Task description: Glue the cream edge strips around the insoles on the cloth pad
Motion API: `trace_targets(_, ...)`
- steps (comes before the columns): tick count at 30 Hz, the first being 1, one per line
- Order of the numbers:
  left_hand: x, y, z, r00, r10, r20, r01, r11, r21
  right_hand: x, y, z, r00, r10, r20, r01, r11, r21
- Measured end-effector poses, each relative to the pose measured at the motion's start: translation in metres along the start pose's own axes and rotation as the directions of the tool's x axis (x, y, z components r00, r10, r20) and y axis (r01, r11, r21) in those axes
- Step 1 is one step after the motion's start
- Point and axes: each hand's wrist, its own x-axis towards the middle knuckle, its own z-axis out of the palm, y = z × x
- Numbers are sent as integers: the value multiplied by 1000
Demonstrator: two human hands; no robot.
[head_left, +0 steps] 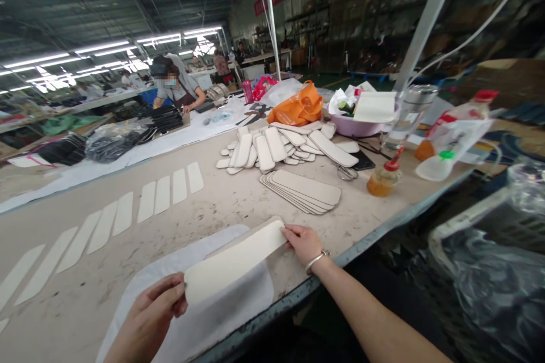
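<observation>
A long cream strip with rounded corners (234, 261) is stretched between my two hands, over a white sheet (145, 289) on the table. My left hand (159, 303) pinches its near left end between thumb and fingers. My right hand (302, 243), with a bracelet at the wrist, pinches the far right end. Beyond the right hand lies a fanned stack of flat grey-beige pieces (302, 190). Farther back is a heap of padded cream pieces (272, 147). Several pale strips (123, 214) lie in a row along the left of the table.
A glue bottle with a red tip (383, 178), scissors (347, 173), a dark flat object (363, 160), a clear jar (411, 116) and a purple basin (355, 125) stand on the right. An orange bag (298, 105) lies behind the heap. A person (176, 88) works across the table.
</observation>
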Motion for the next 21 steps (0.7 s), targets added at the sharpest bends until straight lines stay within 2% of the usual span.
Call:
trace_targets(2, 3, -12, -1, 993, -51, 111, 52, 999, -4, 1, 0, -2, 995, -92, -42, 86, 988, -132)
trace_targets(3, 6, -17, -1, 989, -62, 131, 59, 998, 24, 3, 0, -3, 990, -131, -55, 120, 977, -175)
trace_targets(6, 17, -26, 0, 996, -57, 65, 42, 978, 202, 8, -4, -2, 980, -185, -75, 161, 953, -258)
trace_targets(12, 45, -32, 6, 996, -57, 64, 20, 877, 479, 24, -9, 4, 988, -121, -92, 71, 903, -424)
trace_targets(16, 57, -36, 10, 993, -83, 88, 15, 809, 588, 30, -9, 4, 992, -93, -88, 36, 862, -505)
trace_targets(21, 62, -37, 12, 989, -64, 135, -49, 717, 695, 31, -12, 2, 995, -74, -66, 24, 829, -558)
